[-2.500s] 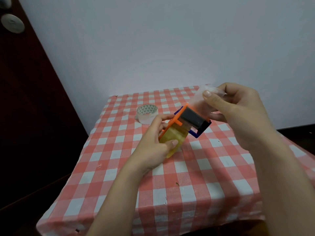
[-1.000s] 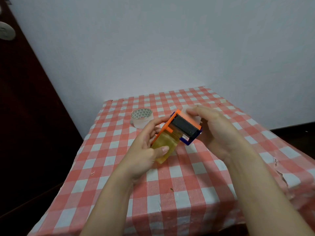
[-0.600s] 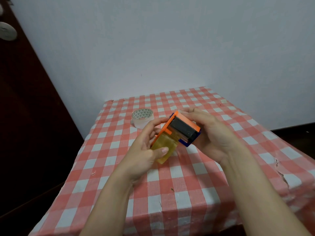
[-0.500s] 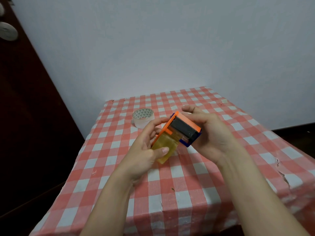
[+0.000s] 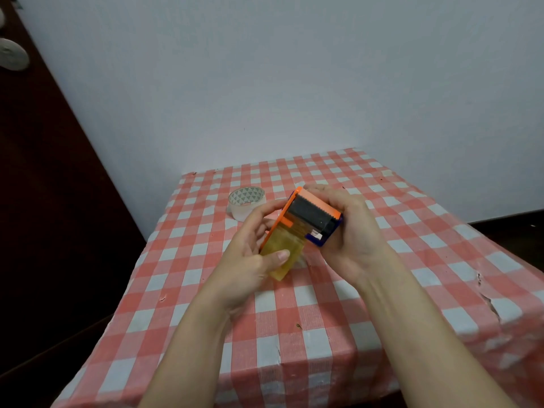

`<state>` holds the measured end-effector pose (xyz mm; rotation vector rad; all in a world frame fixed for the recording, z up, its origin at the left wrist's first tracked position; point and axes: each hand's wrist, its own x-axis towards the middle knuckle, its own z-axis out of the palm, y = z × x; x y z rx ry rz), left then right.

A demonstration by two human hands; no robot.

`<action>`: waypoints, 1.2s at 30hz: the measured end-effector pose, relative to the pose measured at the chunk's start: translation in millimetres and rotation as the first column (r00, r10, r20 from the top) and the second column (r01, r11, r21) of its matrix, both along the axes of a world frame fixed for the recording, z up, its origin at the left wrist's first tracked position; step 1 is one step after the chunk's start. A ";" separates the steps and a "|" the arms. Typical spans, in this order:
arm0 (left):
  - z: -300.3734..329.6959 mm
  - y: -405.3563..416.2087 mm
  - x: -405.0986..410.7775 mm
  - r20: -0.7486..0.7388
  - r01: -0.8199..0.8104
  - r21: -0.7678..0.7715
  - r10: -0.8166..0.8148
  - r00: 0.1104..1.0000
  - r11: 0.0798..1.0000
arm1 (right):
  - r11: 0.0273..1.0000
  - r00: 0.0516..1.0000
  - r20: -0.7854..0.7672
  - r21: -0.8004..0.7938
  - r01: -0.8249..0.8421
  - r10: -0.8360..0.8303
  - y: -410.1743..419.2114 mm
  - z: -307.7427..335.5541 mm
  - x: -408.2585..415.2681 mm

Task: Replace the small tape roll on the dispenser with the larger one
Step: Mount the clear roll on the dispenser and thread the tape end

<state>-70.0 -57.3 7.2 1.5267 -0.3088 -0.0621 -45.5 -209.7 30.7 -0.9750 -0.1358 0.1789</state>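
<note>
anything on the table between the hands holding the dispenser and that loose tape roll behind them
Nothing visible does. The tape roll lies alone on the tablecloth, just beyond the left hand. Both hands, the right hand included, are occupied gripping the dispenser.

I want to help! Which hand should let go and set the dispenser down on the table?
Probably the right hand should let go. It only cups the dispenser's cutter end, while the left hand wraps the yellowish tape roll on it, so the left can lower it onto the checked tablecloth.
</note>
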 end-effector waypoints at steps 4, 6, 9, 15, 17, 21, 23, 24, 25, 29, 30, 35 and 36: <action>-1.0 0.8 0.7 -0.007 -0.022 -0.007 0.022 1.000 1.000 | 1.000 1.000 -0.016 -0.006 0.007 -0.007 0.0 -2.9 0.9; -1.4 1.3 1.5 -0.021 -0.039 -0.026 0.038 0.999 0.999 | 0.999 1.000 0.012 -0.043 0.009 -0.009 0.0 -4.5 2.7; -3.6 2.5 3.5 -0.034 -0.060 -0.038 0.058 0.998 0.997 | 0.993 0.997 0.067 -0.110 0.050 -0.042 0.6 -5.0 2.9; -6.3 3.6 7.2 -0.082 -0.124 -0.111 0.115 0.990 0.986 | 0.862 0.964 0.191 -0.439 0.254 -0.186 -0.6 -4.8 2.6; -6.6 2.9 8.9 -0.090 -0.140 -0.126 0.129 0.987 0.982 | 0.820 0.949 0.244 -0.488 0.298 -0.200 1.2 -1.6 -1.8; -6.3 2.5 10.3 -0.095 -0.159 -0.124 0.148 0.984 0.979 | 0.753 0.926 0.321 -0.554 0.355 -0.200 5.4 2.0 -10.8; -5.4 2.5 10.2 -0.093 -0.159 -0.111 0.150 0.984 0.981 | 0.775 0.927 0.318 -0.528 0.348 -0.200 6.3 1.8 -9.7; -5.1 2.5 10.0 -0.093 -0.155 -0.105 0.145 0.985 0.982 | 0.803 0.932 0.303 -0.496 0.331 -0.198 6.2 2.3 -8.9; -4.5 2.2 9.9 -0.093 -0.148 -0.096 0.139 0.986 0.984 | 0.832 0.938 0.286 -0.457 0.315 -0.198 5.1 1.3 -6.4; -2.2 0.4 6.8 -0.082 -0.117 -0.045 0.113 0.990 0.992 | 0.918 0.967 0.190 -0.326 0.226 -0.170 -1.0 -4.7 5.4; -2.0 0.3 5.8 -0.082 -0.110 -0.041 0.106 0.991 0.993 | 0.933 0.976 0.167 -0.307 0.188 -0.142 -2.6 -5.0 6.8; -1.3 0.7 4.1 -0.081 -0.091 -0.028 0.089 0.993 0.995 | 0.952 0.989 0.125 -0.287 0.109 -0.076 -7.9 -5.9 8.0; -1.4 0.7 4.2 -0.078 -0.089 -0.027 0.086 0.993 0.996 | 0.956 0.990 0.117 -0.274 0.105 -0.075 -8.0 -6.4 8.6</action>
